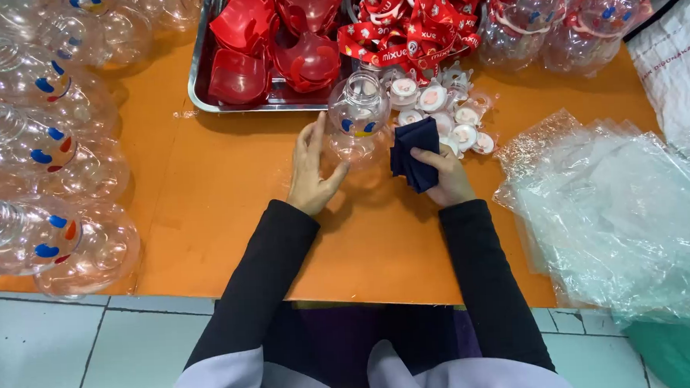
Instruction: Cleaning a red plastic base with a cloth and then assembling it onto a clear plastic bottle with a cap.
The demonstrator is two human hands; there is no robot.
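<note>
1. Gripping a clear plastic bottle (357, 123) shaped like a round figure, the person's left hand (310, 172) wraps its lower bulb from about nine o'clock, thumb toward the body, fingers stretched up along the side.
2. The bottle stands upright on the orange table (205, 184), its long axis roughly vertical and leaning slightly away from the camera; its open threaded neck is at the top, with blue and orange printed marks below it.
3. The right hand (447, 178) is clenched around a dark blue cloth (414, 152), which bunches up out of the fist and lies just beside the bottle at its three o'clock side.
4. Seen from the cloth, the bottle lies at about nine to ten o'clock, close enough that cloth and plastic seem to touch or nearly touch; which, cannot be told. The left hand is on the bottle; the right hand is near it, with the cloth between.
5. At twelve o'clock from the hands sits a metal tray (201, 92) of red plastic pieces (276, 42), with a heap of red printed straps (407, 20) beside it and small white round caps (442, 112) just past the cloth.
6. More clear bottles (41, 153) lie at nine o'clock, and a pile of clear plastic bags (617, 213) lies at three o'clock.
</note>
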